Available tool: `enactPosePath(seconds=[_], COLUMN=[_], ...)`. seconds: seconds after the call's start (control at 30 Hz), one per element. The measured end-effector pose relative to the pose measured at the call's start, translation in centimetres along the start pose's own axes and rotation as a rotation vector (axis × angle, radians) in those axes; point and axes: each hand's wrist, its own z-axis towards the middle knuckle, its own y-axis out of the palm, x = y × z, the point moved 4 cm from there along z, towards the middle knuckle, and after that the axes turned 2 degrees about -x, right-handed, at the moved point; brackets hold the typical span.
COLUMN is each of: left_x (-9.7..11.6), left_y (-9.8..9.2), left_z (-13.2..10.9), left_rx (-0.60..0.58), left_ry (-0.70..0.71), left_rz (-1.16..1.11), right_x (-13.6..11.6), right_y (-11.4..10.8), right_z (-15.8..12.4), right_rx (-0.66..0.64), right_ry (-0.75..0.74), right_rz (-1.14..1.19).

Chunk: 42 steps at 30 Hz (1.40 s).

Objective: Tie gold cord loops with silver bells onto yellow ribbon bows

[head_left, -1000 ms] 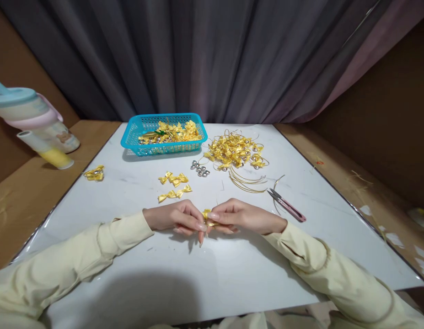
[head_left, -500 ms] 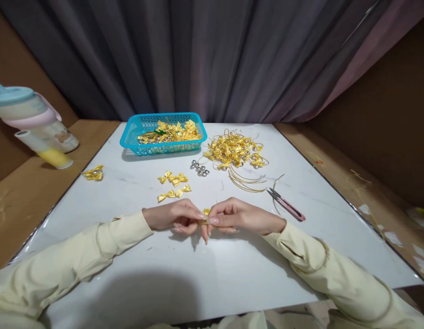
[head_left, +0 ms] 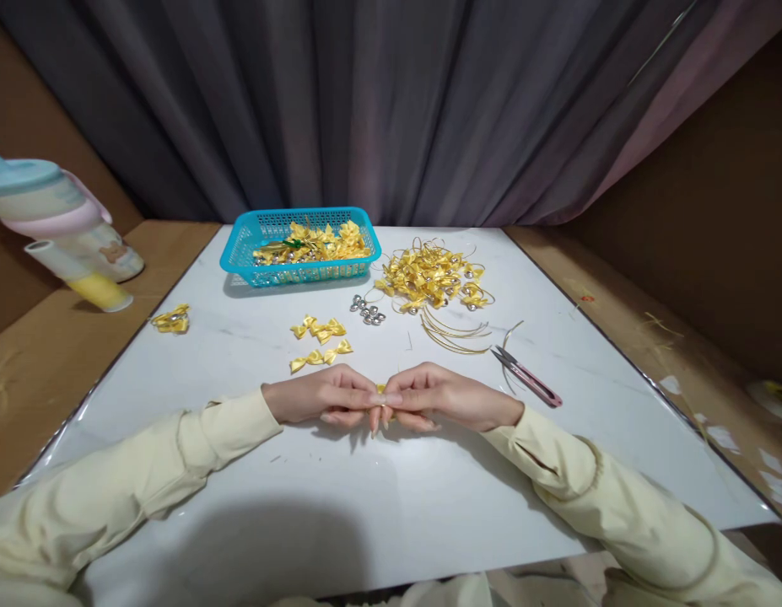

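My left hand [head_left: 343,398] and my right hand [head_left: 422,398] meet above the near middle of the white table [head_left: 428,506]. Their thumbs press together on a small yellow ribbon bow [head_left: 381,389], and both hands are closed on it. Most of the bow is hidden by the fingers; only a bit of yellow shows between them. Just beyond my left hand lie several loose yellow bows [head_left: 320,330]. Silver bells or beads [head_left: 369,312] sit in a small cluster farther back. To the right are cut gold cords [head_left: 454,337] and thread snips [head_left: 528,378] with pink handles.
A blue plastic basket [head_left: 239,244] holding yellow bows stands at the back. Beside it is a pile of bows with gold loops [head_left: 428,274]. One more yellow bow piece [head_left: 171,319] lies far left. A tumbler [head_left: 62,211] and a thread spool [head_left: 80,276] stand off the left edge.
My left hand's fingertips have shifted slightly right, so the two thumbs now meet tip to tip over the bow. The things on the table have stayed in place.
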Motion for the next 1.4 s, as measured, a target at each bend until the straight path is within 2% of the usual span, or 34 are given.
enactPosePath(seconds=[0.2,0.83,1.4], left_x=[0.13,0.17,0.07], left_y=[-0.39,0.18,0.05], left_z=[0.14,0.1,0.1], left_rx=[0.045,-0.04,-0.012], left_ry=[0.029,-0.009,0.001], left_rz=[-0.019,-0.049,-0.053], right_x=[0.12,0.47,0.13], right_y=[-0.19,-0.22,-0.14], right_z=[0.23,0.05,0.06], right_rx=[0.004,-0.043,-0.043], right_ry=[0.023,0.022,0.025], right_rz=[0.05,0.037,0.067])
